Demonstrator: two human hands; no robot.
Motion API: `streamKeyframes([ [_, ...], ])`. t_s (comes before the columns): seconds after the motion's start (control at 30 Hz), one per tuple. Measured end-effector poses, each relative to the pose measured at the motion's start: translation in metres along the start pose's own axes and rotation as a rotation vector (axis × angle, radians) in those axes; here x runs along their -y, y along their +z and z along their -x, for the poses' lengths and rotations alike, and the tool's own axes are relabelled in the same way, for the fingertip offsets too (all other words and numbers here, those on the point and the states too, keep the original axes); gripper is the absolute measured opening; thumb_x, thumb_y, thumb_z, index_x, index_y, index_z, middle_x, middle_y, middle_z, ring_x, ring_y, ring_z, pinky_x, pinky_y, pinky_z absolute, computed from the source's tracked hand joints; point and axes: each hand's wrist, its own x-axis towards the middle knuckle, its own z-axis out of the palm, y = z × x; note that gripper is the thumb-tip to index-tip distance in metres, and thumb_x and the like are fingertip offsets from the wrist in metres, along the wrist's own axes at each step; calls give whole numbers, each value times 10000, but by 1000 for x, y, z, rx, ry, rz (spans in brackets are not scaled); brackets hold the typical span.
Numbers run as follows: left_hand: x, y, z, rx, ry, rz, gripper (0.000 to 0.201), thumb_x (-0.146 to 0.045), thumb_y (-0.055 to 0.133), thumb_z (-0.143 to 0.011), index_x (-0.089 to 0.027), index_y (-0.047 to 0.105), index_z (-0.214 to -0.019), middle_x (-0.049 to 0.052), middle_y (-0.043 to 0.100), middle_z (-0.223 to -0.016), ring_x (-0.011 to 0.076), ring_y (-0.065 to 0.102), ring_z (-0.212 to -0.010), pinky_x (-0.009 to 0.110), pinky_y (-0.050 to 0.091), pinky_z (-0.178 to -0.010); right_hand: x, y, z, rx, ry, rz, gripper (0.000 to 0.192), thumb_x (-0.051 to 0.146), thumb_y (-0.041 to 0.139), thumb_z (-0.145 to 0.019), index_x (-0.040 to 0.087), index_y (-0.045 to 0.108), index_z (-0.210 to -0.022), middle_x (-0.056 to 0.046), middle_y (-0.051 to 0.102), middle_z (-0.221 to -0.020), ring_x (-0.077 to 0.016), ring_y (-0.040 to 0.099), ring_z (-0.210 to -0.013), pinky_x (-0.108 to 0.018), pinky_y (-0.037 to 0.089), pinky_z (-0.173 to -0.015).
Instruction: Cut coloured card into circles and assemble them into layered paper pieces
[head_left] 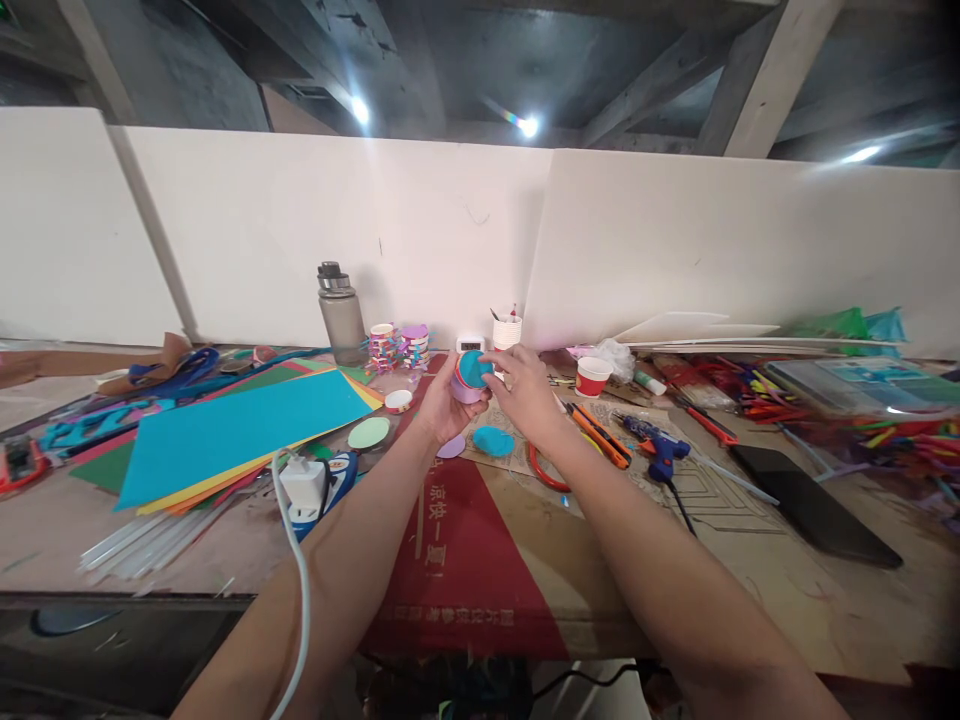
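In the middle of the head view, my left hand (pixel 442 400) is closed around a small paper cup (pixel 466 393) with a purple part and a reddish rim. A round blue paper disc (pixel 471 368) covers the end of the cup that faces me. The fingers of my right hand (pixel 521 385) pinch the edge of that disc. Below my hands, another blue disc (pixel 493 441) and a purple disc (pixel 451 446) lie on the cardboard. To the left are a pale green disc (pixel 368 433) and a short cup piece (pixel 398 401).
Colored paper sheets (pixel 247 430), clear glue sticks (pixel 150 545) and a power strip (pixel 330 495) lie left. Decorated cups (pixel 383 348) stand by a bottle (pixel 343 320). Right are a red-and-white cup (pixel 592 377), utility knife (pixel 600 435), glue gun (pixel 660 450) and phone (pixel 814 505).
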Motion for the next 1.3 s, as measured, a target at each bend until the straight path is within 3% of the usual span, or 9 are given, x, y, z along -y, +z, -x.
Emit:
streamKeyframes([
  [0.33,3,0,-2,-71,-105,-46,436,-614,603,-829,-180,633,-833,28,628,-672,100,547,-498,192,388,-416,9,-3,4,76,-89,259,370,214,550,-908,276,639,-1262,-120,592,-1097,-311,460,-1039,-455,351,-850],
  [0.5,4,-6,-2,-52,-135,-70,469,-652,601,-808,-186,647,-836,25,617,-663,117,562,-510,230,440,-461,12,-3,4,107,-84,301,375,204,573,-886,255,634,-1252,-138,602,-1115,-327,445,-1022,-452,343,-811],
  [0.7,6,-7,-4,-27,-114,-54,465,-641,613,-806,-180,651,-851,37,631,-689,114,565,-529,220,434,-464,6,0,2,110,21,163,298,200,603,-850,255,664,-1136,-104,627,-1053,-307,488,-1024,-429,362,-839],
  [0.87,1,-3,-2,8,-38,32,397,-551,613,-848,-156,625,-880,42,647,-711,111,564,-517,212,429,-448,-1,1,-2,-29,63,-126,124,186,562,-834,208,650,-918,-50,623,-867,-222,549,-885,-362,411,-835],
  [1.03,-4,-1,1,13,30,100,276,-408,579,-898,-137,625,-927,62,679,-775,134,612,-584,226,474,-496,-2,1,-2,-116,182,-272,68,233,565,-817,205,626,-829,-3,576,-761,-174,523,-745,-313,412,-738],
  [1.17,-3,0,-3,-72,40,114,221,-342,563,-922,-136,628,-876,41,667,-728,115,603,-573,211,471,-508,-1,5,0,-54,172,-293,120,275,574,-844,208,652,-905,-25,617,-844,-183,546,-789,-326,437,-766],
  [1.3,3,5,-5,-99,26,83,239,-336,530,-950,-127,638,-906,48,675,-755,116,620,-625,213,487,-565,-5,13,3,14,69,-168,276,255,695,-758,204,656,-1026,-93,648,-1086,-252,562,-1051,-404,437,-929],
])
